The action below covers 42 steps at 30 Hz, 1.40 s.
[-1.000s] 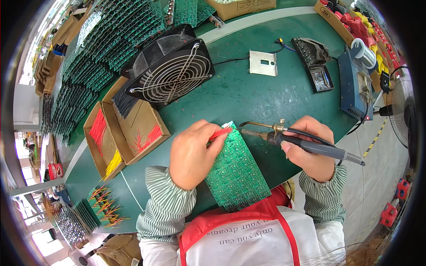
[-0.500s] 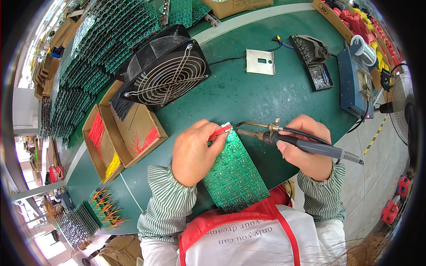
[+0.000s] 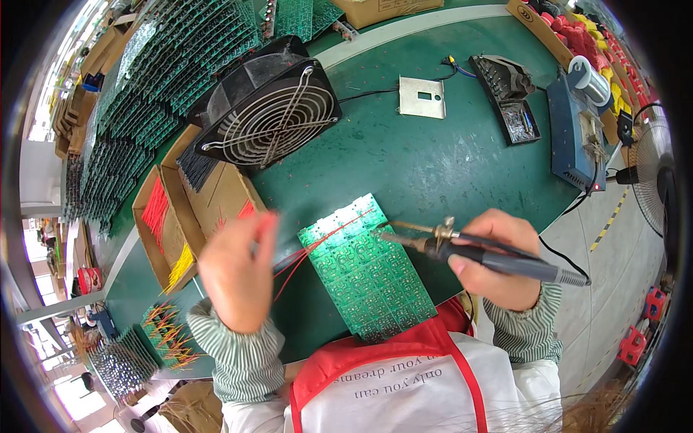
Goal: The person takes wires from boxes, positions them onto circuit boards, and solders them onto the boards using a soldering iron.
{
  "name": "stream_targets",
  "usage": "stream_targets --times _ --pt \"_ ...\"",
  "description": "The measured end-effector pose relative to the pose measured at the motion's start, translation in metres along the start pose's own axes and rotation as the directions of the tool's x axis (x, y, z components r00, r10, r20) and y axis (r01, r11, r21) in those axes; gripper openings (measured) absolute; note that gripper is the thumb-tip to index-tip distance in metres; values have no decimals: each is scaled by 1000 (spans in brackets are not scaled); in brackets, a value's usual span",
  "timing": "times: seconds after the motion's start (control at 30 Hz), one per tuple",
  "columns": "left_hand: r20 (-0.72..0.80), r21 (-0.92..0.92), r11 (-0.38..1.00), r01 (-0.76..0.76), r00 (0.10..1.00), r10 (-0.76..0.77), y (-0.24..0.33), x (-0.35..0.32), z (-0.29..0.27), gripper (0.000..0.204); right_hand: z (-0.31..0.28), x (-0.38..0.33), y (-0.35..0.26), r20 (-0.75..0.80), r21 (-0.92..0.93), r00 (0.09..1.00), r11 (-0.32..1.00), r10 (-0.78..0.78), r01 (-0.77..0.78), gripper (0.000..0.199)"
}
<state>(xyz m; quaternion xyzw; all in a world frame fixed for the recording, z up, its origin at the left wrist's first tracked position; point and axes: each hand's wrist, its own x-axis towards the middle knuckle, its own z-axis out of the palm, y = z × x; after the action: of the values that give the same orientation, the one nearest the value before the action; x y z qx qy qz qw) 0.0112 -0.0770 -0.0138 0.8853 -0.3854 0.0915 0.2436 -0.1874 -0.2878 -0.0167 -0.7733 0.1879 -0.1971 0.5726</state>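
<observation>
A green circuit board panel [image 3: 375, 278] lies slanted on the bench in front of me, its lower end against my apron. Several red wires [image 3: 317, 246] run across its upper part and trail off its left edge. My right hand [image 3: 502, 252] grips a soldering iron [image 3: 498, 257] with a thin brass solder-feed tube [image 3: 411, 226]; its tip is over the board's upper right edge. My left hand [image 3: 238, 278] is raised left of the board, near the cardboard tray [image 3: 256, 198] of wires. Motion blurs its fingers, so whether they hold anything is unclear.
A black fan with a wire guard [image 3: 278, 126] stands behind the tray. Farther back are a metal plate [image 3: 422, 97], a black iron stand [image 3: 509, 97] and a blue soldering station with a solder spool [image 3: 577, 137]. Stacked boards [image 3: 166, 79] fill the far left; a wired board [image 3: 170, 335] lies near left.
My left hand has left the board and moved left toward the tray; the red wires it held now lie across the board. The soldering iron has shifted slightly down.
</observation>
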Motion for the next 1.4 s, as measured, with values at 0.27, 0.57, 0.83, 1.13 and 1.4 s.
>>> stream_targets --times 0.27,0.57,0.83,1.13,1.4 --pt "391 -342 916 208 918 -63 4 -46 12 13 30 -4 -2 185 55 980 996 -78 69 16" --pt "377 -385 902 194 925 -38 -1 -48 19 10 43 -5 2 181 94 983 995 -36 20 15" --pt "438 -350 910 221 897 -49 0 -46 15 13 39 -2 1 168 88 985 996 -48 34 15" --pt "-99 37 960 277 957 -272 -25 -30 -21 8 27 -9 1 133 50 990 998 -55 49 15" --pt "302 -256 957 140 951 -58 7 -47 -1 10 25 -12 -1 119 55 991 997 -53 47 14"
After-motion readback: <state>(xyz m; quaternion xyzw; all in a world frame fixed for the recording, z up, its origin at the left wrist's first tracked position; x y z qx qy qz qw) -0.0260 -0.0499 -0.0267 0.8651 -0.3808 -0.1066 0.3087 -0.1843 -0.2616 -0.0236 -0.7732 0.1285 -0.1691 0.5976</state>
